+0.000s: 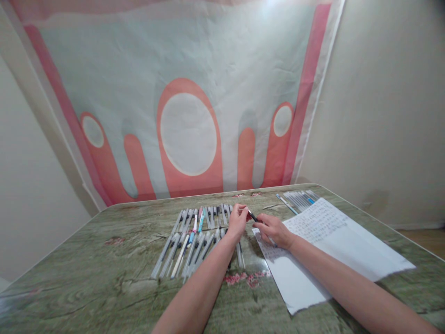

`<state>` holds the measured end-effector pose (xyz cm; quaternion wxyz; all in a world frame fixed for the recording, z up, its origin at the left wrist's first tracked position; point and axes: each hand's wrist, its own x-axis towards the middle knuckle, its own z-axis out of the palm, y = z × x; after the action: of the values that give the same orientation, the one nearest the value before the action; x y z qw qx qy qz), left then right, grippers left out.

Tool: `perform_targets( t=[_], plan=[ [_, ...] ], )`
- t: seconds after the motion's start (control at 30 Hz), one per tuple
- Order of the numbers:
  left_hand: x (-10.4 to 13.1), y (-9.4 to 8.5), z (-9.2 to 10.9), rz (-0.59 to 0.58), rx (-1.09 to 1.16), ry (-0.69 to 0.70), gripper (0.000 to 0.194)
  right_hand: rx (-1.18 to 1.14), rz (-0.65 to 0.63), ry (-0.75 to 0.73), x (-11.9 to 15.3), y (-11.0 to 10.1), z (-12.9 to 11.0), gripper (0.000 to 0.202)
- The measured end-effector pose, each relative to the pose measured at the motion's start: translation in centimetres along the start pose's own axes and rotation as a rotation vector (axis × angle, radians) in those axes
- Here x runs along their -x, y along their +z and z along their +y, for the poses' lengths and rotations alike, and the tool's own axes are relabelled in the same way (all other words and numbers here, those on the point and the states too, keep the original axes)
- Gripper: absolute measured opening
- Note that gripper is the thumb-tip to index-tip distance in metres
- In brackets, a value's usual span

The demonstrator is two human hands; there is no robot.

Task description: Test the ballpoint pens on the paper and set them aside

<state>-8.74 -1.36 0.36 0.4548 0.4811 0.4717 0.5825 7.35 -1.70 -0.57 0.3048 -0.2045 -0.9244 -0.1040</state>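
A pen (252, 215) with a dark section spans the gap between my two hands above the table. My left hand (238, 220) pinches one end of it with fingertips and thumb. At the other end, my right hand (275, 230) has its fingers closed around the pen, over the corner of a paper sheet (347, 248). Handwritten lines cover the upper part of that sheet. Beside and partly behind my left forearm lie two rows of clear-barrelled pens (179, 248), with a few blue and pink ones among them. Whether a cap sits on the held pen is too small to tell.
Another group of pens (295, 200) lies at the back right, partly under the paper. The table (86, 260) has a wood-grain cover with pink flower prints. Behind its far edge hangs a printed cloth (229, 69), and a plain wall (389, 116) stands right.
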Motion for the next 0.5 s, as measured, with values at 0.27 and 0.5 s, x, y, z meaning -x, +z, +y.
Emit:
perform_targets(
  t=[0.27,0.5],
  plan=[
    [-0.2,-0.1,-0.4,0.010,0.027,-0.040,0.022,-0.003,-0.027,0.048,0.0,0.5,0.0,0.021],
    [-0.4,0.3,-1.2,0.045,0.093,0.094,0.039,-0.077,0.005,0.107,-0.6,0.6,0.1,0.039]
  ],
)
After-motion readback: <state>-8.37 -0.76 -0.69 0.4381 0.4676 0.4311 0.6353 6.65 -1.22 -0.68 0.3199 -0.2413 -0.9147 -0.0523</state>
